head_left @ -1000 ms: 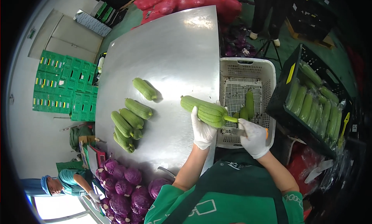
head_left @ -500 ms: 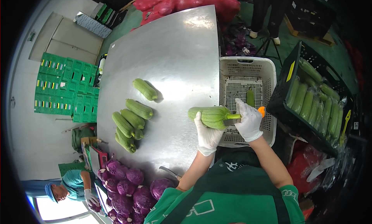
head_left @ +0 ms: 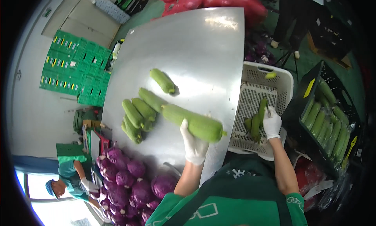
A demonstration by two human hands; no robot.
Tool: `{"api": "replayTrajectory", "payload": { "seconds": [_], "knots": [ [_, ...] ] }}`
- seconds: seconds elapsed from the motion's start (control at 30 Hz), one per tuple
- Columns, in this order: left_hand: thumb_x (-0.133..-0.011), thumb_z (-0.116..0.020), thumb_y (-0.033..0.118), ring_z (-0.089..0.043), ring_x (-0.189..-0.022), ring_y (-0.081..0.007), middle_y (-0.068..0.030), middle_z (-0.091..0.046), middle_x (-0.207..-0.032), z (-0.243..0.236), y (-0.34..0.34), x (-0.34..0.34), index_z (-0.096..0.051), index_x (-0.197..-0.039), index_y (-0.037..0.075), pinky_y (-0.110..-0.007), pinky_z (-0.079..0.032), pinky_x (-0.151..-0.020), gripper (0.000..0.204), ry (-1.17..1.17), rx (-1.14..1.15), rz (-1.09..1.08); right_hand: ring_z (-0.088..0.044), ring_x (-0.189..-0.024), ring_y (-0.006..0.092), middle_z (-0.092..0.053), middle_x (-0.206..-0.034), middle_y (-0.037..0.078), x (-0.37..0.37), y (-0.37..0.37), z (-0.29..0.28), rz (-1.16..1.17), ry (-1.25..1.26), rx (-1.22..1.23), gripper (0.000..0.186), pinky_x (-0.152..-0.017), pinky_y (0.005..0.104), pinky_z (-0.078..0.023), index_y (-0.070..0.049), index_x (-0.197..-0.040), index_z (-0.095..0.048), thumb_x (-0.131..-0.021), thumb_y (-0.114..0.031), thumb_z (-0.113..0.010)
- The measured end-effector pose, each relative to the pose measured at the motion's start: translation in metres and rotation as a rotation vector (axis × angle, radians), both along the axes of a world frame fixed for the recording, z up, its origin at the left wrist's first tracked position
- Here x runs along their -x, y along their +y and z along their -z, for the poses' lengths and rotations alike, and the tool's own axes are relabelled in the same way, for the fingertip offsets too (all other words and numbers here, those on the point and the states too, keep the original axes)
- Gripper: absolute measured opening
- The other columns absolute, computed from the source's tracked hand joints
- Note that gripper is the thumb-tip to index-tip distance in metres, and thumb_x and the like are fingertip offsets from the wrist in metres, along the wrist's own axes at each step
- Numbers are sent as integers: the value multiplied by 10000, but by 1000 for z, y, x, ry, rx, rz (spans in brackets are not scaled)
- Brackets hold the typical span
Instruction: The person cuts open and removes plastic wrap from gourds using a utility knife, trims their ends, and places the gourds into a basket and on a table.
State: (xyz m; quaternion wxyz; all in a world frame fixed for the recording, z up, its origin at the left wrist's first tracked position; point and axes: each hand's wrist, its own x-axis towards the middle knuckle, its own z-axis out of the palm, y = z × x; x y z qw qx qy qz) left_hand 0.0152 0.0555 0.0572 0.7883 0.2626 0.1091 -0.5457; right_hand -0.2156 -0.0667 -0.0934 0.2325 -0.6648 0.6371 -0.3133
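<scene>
My left hand [head_left: 194,145], in a white glove, grips a light green zucchini [head_left: 196,123] above the metal table. A short stem stub shows at the zucchini's right end. My right hand [head_left: 272,124], also gloved, is over the white plastic crate [head_left: 289,93] with its fingers closed. What it holds, if anything, is hidden. Dark green pieces [head_left: 255,126] lie in the crate beside that hand, and a small yellow-green piece [head_left: 270,75] shows near its far end. Left of the held zucchini, several more rest on the table, one zucchini [head_left: 162,81] farther off.
Purple cabbages [head_left: 131,190] are heaped at the near left, with a blade partly visible beside them. A black crate [head_left: 299,104] of wrapped zucchinis stands at right. Another person [head_left: 72,183] handles a cabbage at lower left. Red sacks [head_left: 211,0] lie beyond the table [head_left: 188,42].
The zucchini's long stem is now a short stub. My left hand has moved left with it, and my right hand has come away over the crate. The orange handle no longer shows.
</scene>
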Motion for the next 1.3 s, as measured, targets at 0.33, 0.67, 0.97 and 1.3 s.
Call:
{"api": "replayTrajectory", "payload": {
  "seconds": [0.33,0.67,0.97,1.3],
  "knots": [
    [-869,-623,177,-596,-956,-297,-176,-545,-1056,25,-32,-163,-386,-1257,19,-433,-547,-802,481,-749,-209,18,-594,-555,198,-617,-649,106,0,66,51,-266,-257,-583,202,-556,331,-463,3,-875,-634,-892,-197,-618],
    [-713,-659,618,-556,-1131,-317,-221,-512,-1318,101,-112,-328,-324,-1413,15,-411,-437,-962,982,-1547,-1593,283,-625,-831,281,-654,-881,133,74,92,81,-235,-108,-463,206,-781,363,-500,-29,-961,-657,-770,-105,-672],
    [-871,-546,537,-580,-1121,-326,-172,-575,-1268,39,-167,-255,-559,-1290,83,-413,-465,-954,618,-2244,-1915,1001,-643,-761,162,-679,-895,59,105,74,2,203,-775,-709,271,-734,310,-507,-77,-1150,-600,-942,-237,-537],
    [-803,-703,178,-526,-1157,-327,-187,-548,-1237,6,-305,291,-498,-1296,31,-382,-415,-987,553,-2250,1036,999,-629,-864,354,-644,-919,187,209,115,-2,188,-388,-237,228,-750,400,-508,-26,-1020,-636,-830,-152,-620]
  ]
}}
